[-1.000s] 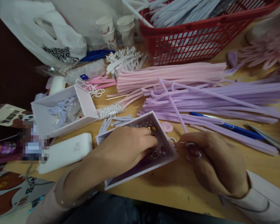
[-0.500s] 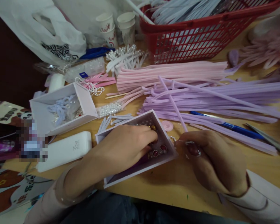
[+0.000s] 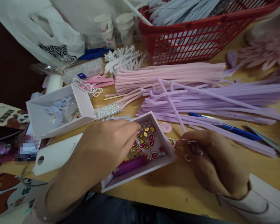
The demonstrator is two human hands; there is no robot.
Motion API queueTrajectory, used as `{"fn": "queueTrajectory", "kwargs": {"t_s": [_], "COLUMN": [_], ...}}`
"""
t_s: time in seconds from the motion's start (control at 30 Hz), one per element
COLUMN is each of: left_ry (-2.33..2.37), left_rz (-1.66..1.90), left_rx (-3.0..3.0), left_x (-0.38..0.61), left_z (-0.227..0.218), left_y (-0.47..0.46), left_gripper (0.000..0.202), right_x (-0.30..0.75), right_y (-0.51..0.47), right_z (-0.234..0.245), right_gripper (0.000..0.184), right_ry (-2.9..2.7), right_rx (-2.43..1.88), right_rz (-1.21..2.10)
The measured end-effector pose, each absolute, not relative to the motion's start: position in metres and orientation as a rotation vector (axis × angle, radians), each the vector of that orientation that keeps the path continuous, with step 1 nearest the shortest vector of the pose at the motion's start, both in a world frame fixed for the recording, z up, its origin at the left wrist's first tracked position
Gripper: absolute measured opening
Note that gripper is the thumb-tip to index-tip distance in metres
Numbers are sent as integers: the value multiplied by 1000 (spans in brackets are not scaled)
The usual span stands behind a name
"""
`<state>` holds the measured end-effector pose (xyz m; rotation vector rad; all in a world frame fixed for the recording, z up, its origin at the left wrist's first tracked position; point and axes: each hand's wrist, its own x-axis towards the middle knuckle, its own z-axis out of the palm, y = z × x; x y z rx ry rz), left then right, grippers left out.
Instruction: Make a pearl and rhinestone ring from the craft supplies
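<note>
My left hand hovers over the near white box, fingers pinched together above its red and gold gems; whatever the fingertips hold is too small to see. A purple tube lies in the box. My right hand rests on the table right of the box, fingers curled around a lilac pipe cleaner and a thin wire. A small pearl ring lies by its thumb.
Piles of pink and lilac pipe cleaners cover the table. A red basket stands behind. A second white box, white power bank, blue pen, scissors, paper cups and plastic bag surround them.
My left hand has lifted and drawn back to the left out of the box, uncovering the gems and purple tube. The right hand has stayed put.
</note>
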<state>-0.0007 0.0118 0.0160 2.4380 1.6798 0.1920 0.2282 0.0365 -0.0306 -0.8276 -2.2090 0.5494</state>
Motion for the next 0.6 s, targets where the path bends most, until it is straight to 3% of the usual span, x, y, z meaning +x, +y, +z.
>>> {"fn": "queueTrajectory", "kwargs": {"t_s": [0.17, 0.4, 0.6], "left_ry": [1719, 1583, 1771], "left_rz": [-105, -148, -350], "left_rx": [2466, 2489, 2333], "left_x": [6, 14, 15], "left_z": [12, 6, 10], "left_y": [7, 9, 11], "left_gripper": [16, 22, 22], "right_x": [229, 228, 229], "right_y": [38, 39, 41], "right_z": [-32, -30, -29], "right_gripper": [24, 24, 22], "right_ry": [-2245, -2287, -2311], "right_rx": [-764, -758, -745], "right_rz": [542, 463, 407]}}
